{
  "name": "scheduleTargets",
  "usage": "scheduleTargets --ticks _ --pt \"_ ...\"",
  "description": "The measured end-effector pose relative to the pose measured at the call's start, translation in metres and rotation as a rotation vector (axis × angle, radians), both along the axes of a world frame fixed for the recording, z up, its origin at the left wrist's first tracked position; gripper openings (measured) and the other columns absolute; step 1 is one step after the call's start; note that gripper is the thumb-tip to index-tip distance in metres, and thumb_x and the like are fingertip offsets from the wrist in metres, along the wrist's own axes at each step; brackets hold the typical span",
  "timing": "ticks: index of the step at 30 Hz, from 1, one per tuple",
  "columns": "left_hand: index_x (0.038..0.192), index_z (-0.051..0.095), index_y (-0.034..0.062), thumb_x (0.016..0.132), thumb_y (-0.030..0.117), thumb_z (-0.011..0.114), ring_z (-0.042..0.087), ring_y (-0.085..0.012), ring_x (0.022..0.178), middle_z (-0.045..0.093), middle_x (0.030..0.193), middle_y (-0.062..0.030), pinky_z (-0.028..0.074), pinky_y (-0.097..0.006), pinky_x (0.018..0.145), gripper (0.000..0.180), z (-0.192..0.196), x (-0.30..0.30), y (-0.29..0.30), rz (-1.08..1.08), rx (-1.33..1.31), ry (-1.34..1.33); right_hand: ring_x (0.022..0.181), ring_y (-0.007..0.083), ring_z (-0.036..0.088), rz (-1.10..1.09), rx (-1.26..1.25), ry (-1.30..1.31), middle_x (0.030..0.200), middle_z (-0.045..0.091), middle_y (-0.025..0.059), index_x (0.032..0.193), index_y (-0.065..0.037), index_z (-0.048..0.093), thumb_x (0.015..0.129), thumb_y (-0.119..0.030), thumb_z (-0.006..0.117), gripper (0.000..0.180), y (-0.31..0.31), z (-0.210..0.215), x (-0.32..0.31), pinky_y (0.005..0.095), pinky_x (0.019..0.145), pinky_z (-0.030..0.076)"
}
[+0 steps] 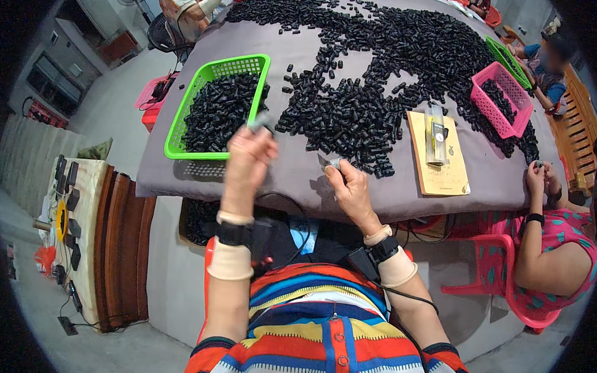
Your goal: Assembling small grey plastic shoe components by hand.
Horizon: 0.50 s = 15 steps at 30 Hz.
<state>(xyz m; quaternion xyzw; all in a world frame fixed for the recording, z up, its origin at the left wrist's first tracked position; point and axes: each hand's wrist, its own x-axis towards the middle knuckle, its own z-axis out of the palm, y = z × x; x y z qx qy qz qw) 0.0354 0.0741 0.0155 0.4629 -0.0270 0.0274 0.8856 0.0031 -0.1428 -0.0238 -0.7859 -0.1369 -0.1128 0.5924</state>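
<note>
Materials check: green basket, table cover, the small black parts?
Green basket: moulded plastic, by its even bright colour and lattice walls. Table cover: grey cloth, matte, draping softly over the table edge. Black parts: probably plastic or rubber, dark with a faint sheen; too small to be sure. The left hand holds one over the basket, the right hand another.

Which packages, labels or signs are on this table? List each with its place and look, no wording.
Brown paper envelope: flat on the grey cloth, right of the right hand; tan rectangle with faint markings.
Clear plastic packet: lying on the envelope's upper part; narrow, transparent, dark and yellowish contents.
No signs or screens show.
</note>
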Motion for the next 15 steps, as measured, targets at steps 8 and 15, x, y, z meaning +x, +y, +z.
scheduleTargets --ticks 8,15 --pt "0.108 0.044 0.0 0.084 0.006 0.06 0.063 -0.0196 0.07 0.059 0.09 -0.0131 0.053 -0.026 0.053 0.029 0.041 0.031 0.03 0.568 0.417 0.065 0.053 0.0263 0.053 -0.008 -0.035 -0.014 0.064 0.056 0.0127 0.072 -0.002 0.051 0.084 -0.021 0.059 0.024 0.002 0.003 0.0 0.034 0.048 0.038" --pt "0.094 0.065 0.002 0.078 0.004 0.061 0.054 -0.0069 0.057 0.061 0.074 -0.0024 0.045 -0.022 0.051 0.016 0.0 0.01 -0.045 0.211 1.006 -0.078 0.056 0.0284 0.054 -0.011 -0.05 -0.009 0.065 0.056 0.0136 0.073 -0.002 0.052 0.083 -0.021 0.06 0.023 0.002 -0.001 0.001 0.0349 0.05 0.04"
